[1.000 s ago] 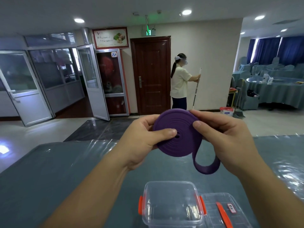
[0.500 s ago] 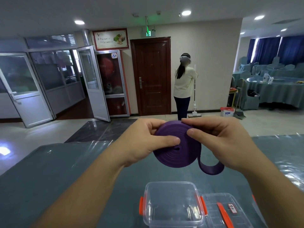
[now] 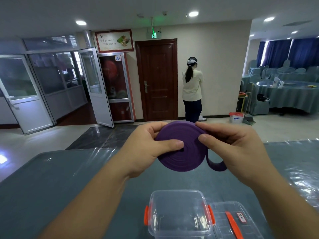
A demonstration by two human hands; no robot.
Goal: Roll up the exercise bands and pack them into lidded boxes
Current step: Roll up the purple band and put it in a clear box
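Purple exercise band (image 3: 181,149) nearly coiled, held in air above grey table (image 3: 51,187), short loop of tail hanging at right. To finish well: keep coil flat, wind tail on snug, pinch centre so layers don't spring.

Left hand (image 3: 145,150) grasps coil, thumb across face. Right hand (image 3: 231,149) pinches rim, guides tail.

Clear box (image 3: 179,213) open below, lid (image 3: 240,219) beside.

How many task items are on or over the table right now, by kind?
Band: 1, purple, nearly coiled, held in both hands (left hand, right hand)
Box: 1, clear, open, empty
Lid: 1, lying right of the box
Total: 3
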